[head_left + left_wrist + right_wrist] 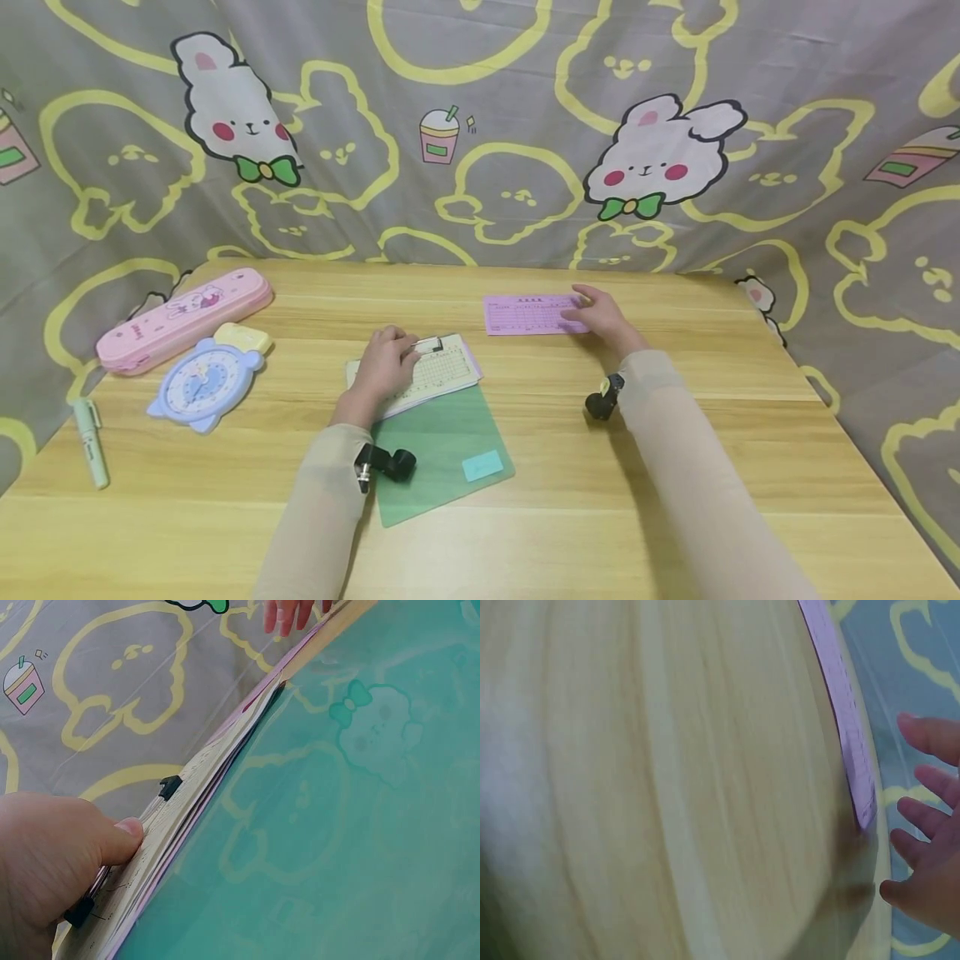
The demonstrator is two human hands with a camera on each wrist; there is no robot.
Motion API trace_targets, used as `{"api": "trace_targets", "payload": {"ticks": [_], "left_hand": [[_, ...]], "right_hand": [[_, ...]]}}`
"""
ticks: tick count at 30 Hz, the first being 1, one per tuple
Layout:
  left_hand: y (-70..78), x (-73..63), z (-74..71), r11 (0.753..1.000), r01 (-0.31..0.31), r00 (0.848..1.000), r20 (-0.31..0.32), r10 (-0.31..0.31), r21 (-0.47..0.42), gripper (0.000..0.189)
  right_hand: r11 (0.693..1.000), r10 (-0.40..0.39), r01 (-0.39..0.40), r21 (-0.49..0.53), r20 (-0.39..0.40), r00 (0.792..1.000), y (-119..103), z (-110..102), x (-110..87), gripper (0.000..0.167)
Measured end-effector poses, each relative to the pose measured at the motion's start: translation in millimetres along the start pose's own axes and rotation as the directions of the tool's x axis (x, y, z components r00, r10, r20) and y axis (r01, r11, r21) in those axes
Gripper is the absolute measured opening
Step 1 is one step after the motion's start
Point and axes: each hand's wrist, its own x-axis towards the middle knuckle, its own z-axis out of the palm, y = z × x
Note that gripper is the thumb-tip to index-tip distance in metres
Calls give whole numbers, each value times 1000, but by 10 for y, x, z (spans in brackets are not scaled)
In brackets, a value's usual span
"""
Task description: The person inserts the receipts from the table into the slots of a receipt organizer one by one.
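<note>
My left hand (384, 367) grips the far edge of a stack of printed forms (441, 372), beside a black clip (439, 344). In the left wrist view its thumb lies on the top sheet, next to a black clip (171, 787); the other fingers are hidden. Purple sheets show below the cream top sheet. The stack overlaps the upper part of a green translucent folder (442, 454). My right hand (602, 318) is at the right end of a purple printed slip (525, 316), fingers spread. In the right wrist view those fingers are apart from the slip (847, 720).
On the left of the wooden table (712, 467) lie a pink pencil case (187, 318), a blue clock-shaped item (207, 382), a yellow block (244, 338) and a pale green marker (91, 442). A blue label (482, 466) sits on the folder. A patterned curtain (517, 125) hangs behind.
</note>
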Motion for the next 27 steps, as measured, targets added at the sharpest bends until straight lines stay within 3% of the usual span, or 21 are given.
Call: {"api": "trace_targets", "payload": {"ticks": [7, 10, 14, 17, 27], "left_hand": [[7, 13, -8, 1000, 13, 1000, 4, -13, -1, 33], [5, 20, -9, 1000, 16, 1000, 7, -16, 4, 33], [3, 22, -9, 1000, 18, 1000, 10, -18, 1, 34], [2, 21, -5, 1000, 22, 1000, 14, -22, -5, 34], [3, 0, -1, 999, 36, 999, 18, -35, -19, 34]], "right_hand": [[1000, 28, -28, -5, 40, 999, 92, -7, 49, 76], [993, 15, -11, -115, 36, 999, 134, 10, 58, 79], [935, -20, 25, -354, 17, 1000, 175, 34, 50, 78], [892, -12, 15, -451, 9, 1000, 185, 50, 34, 76], [871, 5, 2, -491, 14, 1000, 215, 73, 22, 70]]}}
